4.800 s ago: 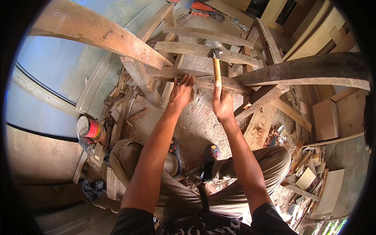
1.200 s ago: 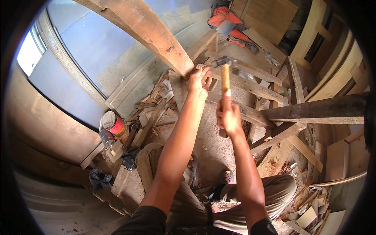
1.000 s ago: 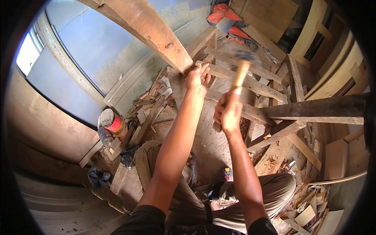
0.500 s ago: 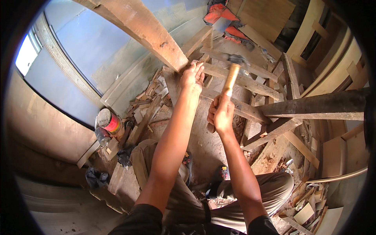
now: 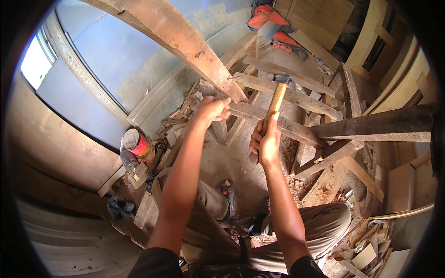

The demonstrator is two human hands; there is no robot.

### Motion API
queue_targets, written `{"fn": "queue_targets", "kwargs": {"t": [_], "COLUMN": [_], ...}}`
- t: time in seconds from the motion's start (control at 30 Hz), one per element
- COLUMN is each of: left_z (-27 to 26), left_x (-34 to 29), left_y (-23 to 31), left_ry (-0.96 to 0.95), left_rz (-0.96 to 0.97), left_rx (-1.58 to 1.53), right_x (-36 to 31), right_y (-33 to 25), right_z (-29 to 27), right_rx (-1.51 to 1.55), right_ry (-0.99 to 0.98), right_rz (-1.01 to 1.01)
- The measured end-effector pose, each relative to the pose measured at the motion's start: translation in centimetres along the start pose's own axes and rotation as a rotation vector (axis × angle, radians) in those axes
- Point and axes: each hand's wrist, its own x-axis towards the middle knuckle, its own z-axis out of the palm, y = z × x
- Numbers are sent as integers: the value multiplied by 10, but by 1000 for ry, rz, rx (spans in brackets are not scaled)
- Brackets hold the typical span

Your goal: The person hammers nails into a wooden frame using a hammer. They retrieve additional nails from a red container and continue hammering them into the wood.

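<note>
While a can with a pink-red label is sitting at eight o'clock from my left hand, its print illegible, that hand is hovering half-curled beside the slanting beam; I can't tell if it's holding anything. A nail-like sliver is jutting at its one o'clock, axis nine-to-three, farther from my right hand, which is gripping the hammer, handle running seven-to-one.

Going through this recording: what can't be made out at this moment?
All in the head view:
Inside of the left hand: its curl hides whether it holds anything.
Hammer, mid-handle: covered by the right hand.
Brown beam, upper end: cut off at the top.
Dark beam, right end: lost in the black rim.
</note>
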Motion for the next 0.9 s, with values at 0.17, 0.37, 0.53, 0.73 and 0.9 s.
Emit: {"fn": "queue_targets", "kwargs": {"t": [0.17,0.37,0.53,0.73,0.9], "left_z": [-24,-20,-3,19,21], "left_x": [-17,6,50,67,69], "left_y": [1,-10,0,-4,4], "left_ry": [376,822,598,764,768], "left_rz": [516,817,870,892,933], "left_rx": [592,391,110,-75,-15], "right_x": [8,12,12,20,22], "right_y": [17,13,5,-11,0], "right_z": [-1,13,13,-6,-8], "right_rx": [-8,0,86,-117,-170], "right_ry": [-68,-85,-29,-116,-51], "right_rz": [37,105,30,37,-40]}}
